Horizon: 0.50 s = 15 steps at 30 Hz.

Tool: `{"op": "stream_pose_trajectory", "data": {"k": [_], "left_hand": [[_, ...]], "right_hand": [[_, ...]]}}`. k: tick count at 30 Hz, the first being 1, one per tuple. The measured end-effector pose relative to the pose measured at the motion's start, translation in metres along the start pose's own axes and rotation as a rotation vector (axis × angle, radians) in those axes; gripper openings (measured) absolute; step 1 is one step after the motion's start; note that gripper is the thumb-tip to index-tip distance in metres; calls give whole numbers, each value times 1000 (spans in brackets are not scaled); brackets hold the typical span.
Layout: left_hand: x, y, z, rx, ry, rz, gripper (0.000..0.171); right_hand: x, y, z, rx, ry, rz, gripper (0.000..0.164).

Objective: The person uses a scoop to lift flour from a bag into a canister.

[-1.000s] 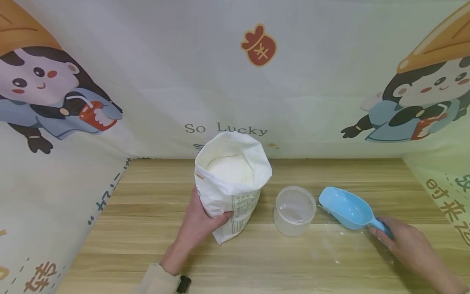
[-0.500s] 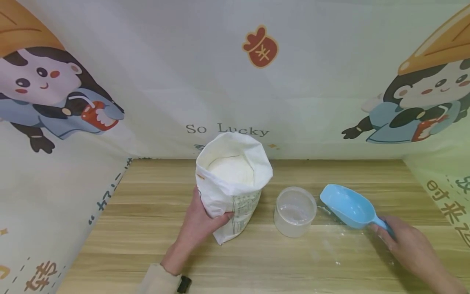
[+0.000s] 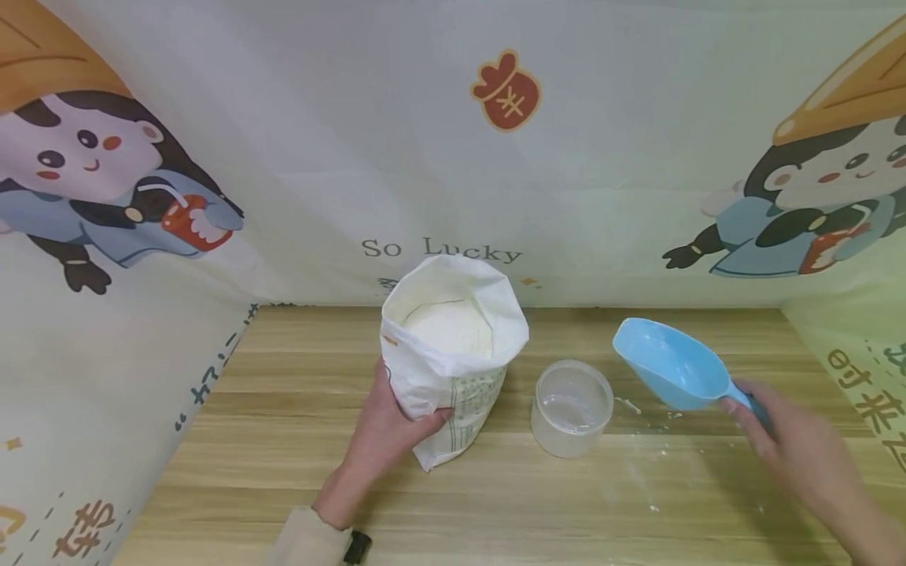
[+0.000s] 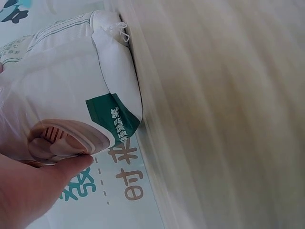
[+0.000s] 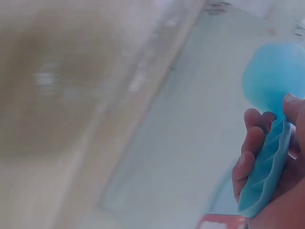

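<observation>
A tall white paper bag, its top gaping, stands on the table holding fine white powder like flour. My left hand grips the bag low on its left side, thumb across the front; in the left wrist view a green label shows on the bag. Off to the right, my right hand holds a light blue scoop by its handle, fingers wrapped around the ribbed grip. The scoop is raised above the table, its bowl facing up and pointing left, with no heap of powder visible in it.
Between bag and scoop stands a clear round plastic tub, without a lid. White specks of powder dot the wooden table right of the tub. A printed backdrop closes off the back and sides.
My right hand has lifted the scoop from close over the table, moving it farther up and away. The left hand keeps its hold on the bag, and the tub stays put.
</observation>
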<state>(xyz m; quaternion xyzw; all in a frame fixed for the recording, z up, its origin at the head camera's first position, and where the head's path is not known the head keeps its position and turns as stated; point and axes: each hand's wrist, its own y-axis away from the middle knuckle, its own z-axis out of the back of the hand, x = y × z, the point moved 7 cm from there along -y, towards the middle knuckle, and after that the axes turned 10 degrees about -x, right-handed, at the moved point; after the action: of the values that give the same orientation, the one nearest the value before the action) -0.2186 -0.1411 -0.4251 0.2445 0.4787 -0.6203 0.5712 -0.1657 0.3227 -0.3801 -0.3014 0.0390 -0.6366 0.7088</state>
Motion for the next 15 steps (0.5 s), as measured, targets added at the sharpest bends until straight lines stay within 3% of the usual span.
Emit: {"op": "stream_pose_trajectory", "data": {"k": [7, 15], "left_hand": [[-2, -2, 2, -6, -26, -10, 114], [1, 0, 1, 1, -45, 33, 116]], "right_hand": [[37, -19, 29, -182, -43, 179, 30], [79, -37, 38, -151, -52, 252, 27]]}}
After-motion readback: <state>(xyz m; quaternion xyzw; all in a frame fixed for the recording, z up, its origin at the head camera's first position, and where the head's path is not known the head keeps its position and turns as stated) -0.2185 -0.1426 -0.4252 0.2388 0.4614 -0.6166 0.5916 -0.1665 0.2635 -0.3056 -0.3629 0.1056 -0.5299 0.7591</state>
